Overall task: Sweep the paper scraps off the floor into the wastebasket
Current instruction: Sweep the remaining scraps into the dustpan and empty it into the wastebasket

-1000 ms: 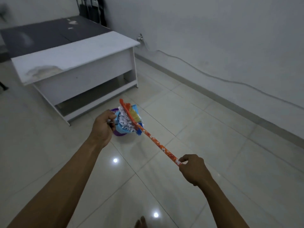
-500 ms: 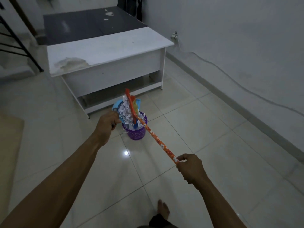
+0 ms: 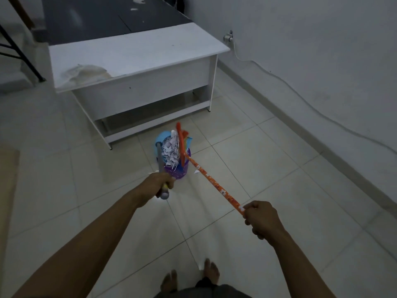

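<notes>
Now scraps (image 3: 171, 150) sit in the dustpan (image 3: 161, 137) tipped just above the wastebasket (image 3: 179, 173), left grip (image 3: 160, 183) curled round the pan's handle beside the wastebasket, right grip (image 3: 262, 218) farther off, clenching the broom (image 3: 212, 182), whose shaft points at it.

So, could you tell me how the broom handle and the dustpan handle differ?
The broom handle is orange with white patterning; the dustpan handle is plain grey. The broom handle looks longer than the dustpan handle. The right hand grips the broom handle, the left hand the dustpan handle. Both slant toward the wastebasket.
</notes>
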